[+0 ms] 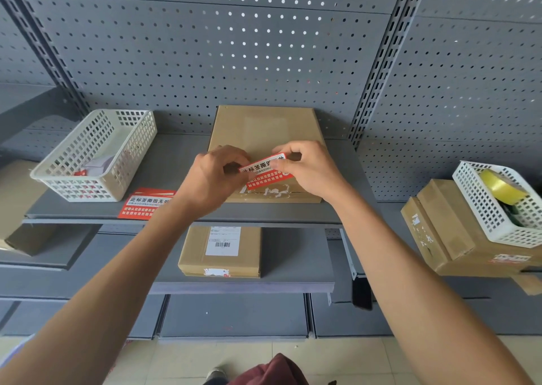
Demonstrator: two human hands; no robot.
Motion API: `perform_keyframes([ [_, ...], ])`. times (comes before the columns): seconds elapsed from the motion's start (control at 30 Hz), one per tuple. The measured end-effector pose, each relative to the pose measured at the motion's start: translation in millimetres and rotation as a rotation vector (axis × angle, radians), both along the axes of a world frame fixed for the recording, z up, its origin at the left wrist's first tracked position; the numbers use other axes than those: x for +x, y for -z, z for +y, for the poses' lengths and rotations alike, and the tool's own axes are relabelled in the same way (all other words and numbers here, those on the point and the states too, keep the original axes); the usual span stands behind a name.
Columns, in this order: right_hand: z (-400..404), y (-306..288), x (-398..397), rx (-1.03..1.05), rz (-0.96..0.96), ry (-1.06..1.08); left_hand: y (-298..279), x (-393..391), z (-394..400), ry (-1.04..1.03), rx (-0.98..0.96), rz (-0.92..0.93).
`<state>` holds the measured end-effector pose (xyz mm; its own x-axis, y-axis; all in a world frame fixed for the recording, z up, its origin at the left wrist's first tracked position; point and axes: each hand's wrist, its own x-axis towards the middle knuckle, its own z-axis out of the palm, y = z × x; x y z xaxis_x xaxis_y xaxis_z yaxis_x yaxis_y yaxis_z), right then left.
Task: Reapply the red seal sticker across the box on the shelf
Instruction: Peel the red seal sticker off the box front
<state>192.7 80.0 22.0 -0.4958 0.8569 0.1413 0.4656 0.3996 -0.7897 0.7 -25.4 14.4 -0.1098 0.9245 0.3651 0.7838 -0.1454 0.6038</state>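
A flat brown cardboard box (265, 126) lies on the grey shelf (181, 161), with torn white sticker residue along its front edge. Just above the front of the box both hands hold a red seal sticker (265, 173) with white and black print. My left hand (215, 176) pinches the sticker's left end. My right hand (308, 169) pinches its right end between thumb and fingers. The sticker tilts slightly, its right end higher. The fingers hide both ends of the sticker.
Another red sticker sheet (145, 204) lies on the shelf's front edge at left, beside a white mesh basket (93, 154). A second box (220, 251) sits on the shelf below. At right, a white basket (498, 205) with yellow tape rests on a box (440, 232).
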Motion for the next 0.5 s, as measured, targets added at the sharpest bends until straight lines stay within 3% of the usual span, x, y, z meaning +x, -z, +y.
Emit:
perform_keyframes([
  [0.2, -1, 0, 2, -0.012, 0.027, -0.010, 19, 4, -9, -0.142, 0.121, -0.116],
  [0.5, 0, 1, 3, -0.031, 0.047, -0.004, 40, 21, -19, -0.216, 0.320, -0.009],
])
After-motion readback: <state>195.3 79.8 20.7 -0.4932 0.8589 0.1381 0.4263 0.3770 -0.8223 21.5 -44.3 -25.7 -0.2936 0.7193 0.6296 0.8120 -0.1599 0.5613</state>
